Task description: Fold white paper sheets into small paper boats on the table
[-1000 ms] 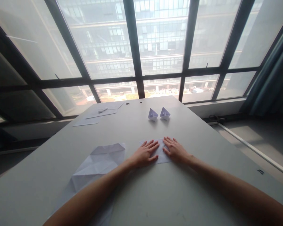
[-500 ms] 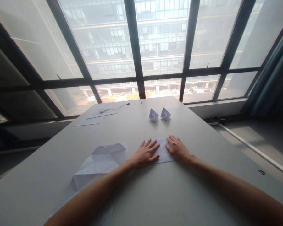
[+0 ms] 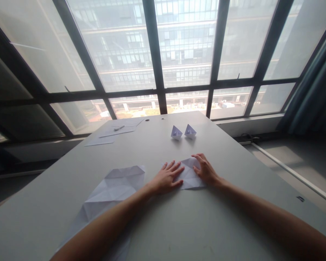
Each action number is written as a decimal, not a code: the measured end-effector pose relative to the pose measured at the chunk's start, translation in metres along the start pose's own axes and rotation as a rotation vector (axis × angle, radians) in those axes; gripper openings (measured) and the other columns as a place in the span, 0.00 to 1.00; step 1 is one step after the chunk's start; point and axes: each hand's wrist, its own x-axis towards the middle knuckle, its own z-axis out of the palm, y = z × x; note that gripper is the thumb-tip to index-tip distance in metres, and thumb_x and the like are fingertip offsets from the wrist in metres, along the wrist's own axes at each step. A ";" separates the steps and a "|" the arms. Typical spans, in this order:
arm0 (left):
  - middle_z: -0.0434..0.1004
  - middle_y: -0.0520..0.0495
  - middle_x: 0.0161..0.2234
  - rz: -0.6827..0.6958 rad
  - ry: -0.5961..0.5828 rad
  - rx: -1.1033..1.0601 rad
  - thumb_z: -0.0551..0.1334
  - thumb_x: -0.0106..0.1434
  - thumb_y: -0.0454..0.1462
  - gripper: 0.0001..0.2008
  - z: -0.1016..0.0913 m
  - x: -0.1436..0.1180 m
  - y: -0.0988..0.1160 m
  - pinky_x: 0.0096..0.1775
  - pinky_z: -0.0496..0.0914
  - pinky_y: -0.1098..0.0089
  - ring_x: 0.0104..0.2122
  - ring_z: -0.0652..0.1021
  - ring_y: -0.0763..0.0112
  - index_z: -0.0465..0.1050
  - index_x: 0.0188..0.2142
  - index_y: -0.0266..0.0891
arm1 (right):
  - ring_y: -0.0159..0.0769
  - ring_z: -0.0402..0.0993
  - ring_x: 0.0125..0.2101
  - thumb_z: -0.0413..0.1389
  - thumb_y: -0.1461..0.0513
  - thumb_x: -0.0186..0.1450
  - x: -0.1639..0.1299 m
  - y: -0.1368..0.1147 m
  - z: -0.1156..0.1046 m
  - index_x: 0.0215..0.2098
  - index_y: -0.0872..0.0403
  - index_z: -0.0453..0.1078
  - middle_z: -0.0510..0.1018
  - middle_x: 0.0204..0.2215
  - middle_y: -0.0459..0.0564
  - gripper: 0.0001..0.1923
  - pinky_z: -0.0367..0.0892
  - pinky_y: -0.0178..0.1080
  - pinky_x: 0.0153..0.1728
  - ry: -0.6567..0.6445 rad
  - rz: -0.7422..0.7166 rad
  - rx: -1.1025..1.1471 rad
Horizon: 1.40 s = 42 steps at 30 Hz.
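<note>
A folded piece of white paper [image 3: 189, 177] with crease lines lies on the table between my two hands. My left hand [image 3: 166, 177] lies flat over its left part with the fingers spread. My right hand [image 3: 208, 172] is at the paper's right side, raised and curved, its thumb and index finger apart over the upper right part. The palm hides the paper's right edge. Beyond my hands stand two small folded paper shapes, a left one [image 3: 176, 133] and a right one [image 3: 190, 132], each with a pointed top.
A large creased paper sheet [image 3: 112, 188] lies partly under my left forearm. Farther back on the left are flat paper sheets [image 3: 105, 139] with a small whitish object [image 3: 118, 128] on top. The white table [image 3: 222, 224] reaches toward tall windows with dark frames [image 3: 161, 87].
My right hand has gone from lying flat to a raised, curved pose. The paper's right part looks looser and reaches farther right. My left hand stays in place.
</note>
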 end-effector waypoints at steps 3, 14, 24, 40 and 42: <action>0.42 0.49 0.71 0.006 -0.003 -0.001 0.46 0.70 0.58 0.33 0.000 0.000 0.000 0.65 0.43 0.46 0.69 0.45 0.50 0.48 0.70 0.52 | 0.40 0.72 0.43 0.54 0.67 0.60 0.003 0.006 0.003 0.57 0.50 0.65 0.67 0.51 0.55 0.25 0.73 0.44 0.46 0.088 0.032 0.153; 0.34 0.43 0.71 0.004 0.023 -0.020 0.42 0.70 0.60 0.41 0.004 0.001 -0.001 0.67 0.40 0.52 0.70 0.45 0.58 0.27 0.71 0.41 | 0.39 0.77 0.34 0.57 0.57 0.64 0.007 0.000 -0.003 0.61 0.52 0.62 0.78 0.33 0.48 0.27 0.75 0.44 0.37 0.086 0.148 0.508; 0.37 0.48 0.71 0.033 -0.053 -0.011 0.42 0.69 0.61 0.38 -0.003 0.000 0.002 0.65 0.39 0.47 0.70 0.44 0.53 0.35 0.71 0.51 | 0.42 0.76 0.46 0.53 0.54 0.70 0.001 -0.024 -0.011 0.36 0.50 0.79 0.83 0.40 0.51 0.14 0.69 0.46 0.52 -0.356 -0.232 0.265; 0.42 0.48 0.71 0.038 -0.030 -0.007 0.46 0.67 0.62 0.40 -0.006 0.000 0.006 0.65 0.41 0.47 0.69 0.46 0.52 0.36 0.71 0.51 | 0.43 0.57 0.65 0.50 0.60 0.70 0.001 -0.010 -0.002 0.62 0.46 0.65 0.67 0.63 0.51 0.23 0.50 0.53 0.64 -0.437 -0.182 -0.126; 0.42 0.47 0.71 0.035 -0.023 -0.007 0.46 0.68 0.62 0.41 -0.007 0.000 0.007 0.66 0.41 0.47 0.69 0.47 0.53 0.35 0.72 0.49 | 0.42 0.51 0.67 0.48 0.59 0.71 0.002 -0.010 -0.003 0.67 0.46 0.58 0.61 0.66 0.50 0.26 0.45 0.55 0.66 -0.500 -0.178 -0.142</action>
